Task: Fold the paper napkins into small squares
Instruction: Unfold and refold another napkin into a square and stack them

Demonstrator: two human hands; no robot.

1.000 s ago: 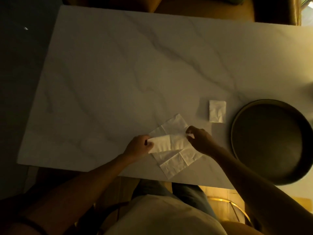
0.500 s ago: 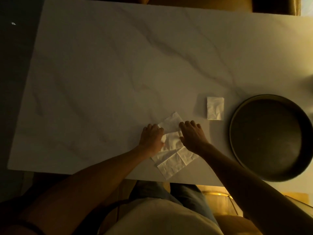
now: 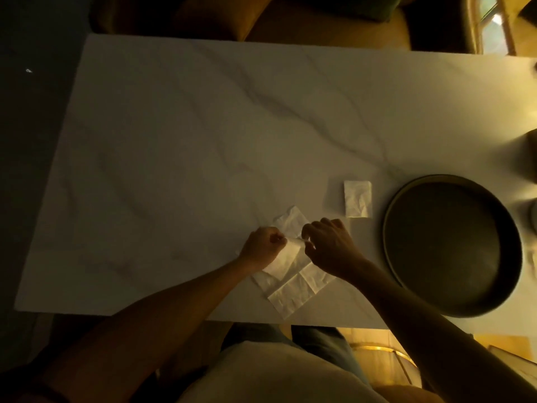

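A white paper napkin (image 3: 296, 289) lies unfolded and creased near the front edge of the marble table (image 3: 180, 146). On top of it a folded flap of napkin is lifted at its far end. My left hand (image 3: 263, 247) pinches that flap's left corner. My right hand (image 3: 328, 245) pinches its right corner, fingers curled. A small folded napkin (image 3: 358, 198) rests flat beyond my right hand, beside the pan.
A large round dark pan (image 3: 453, 245) sits at the right side of the table. Dark objects stand at the far right edge. Chairs line the far side, and my lap is below the front edge.
Both hands were pressing flat on the napkin; now they have closed on the flap's far corners and raised it slightly.
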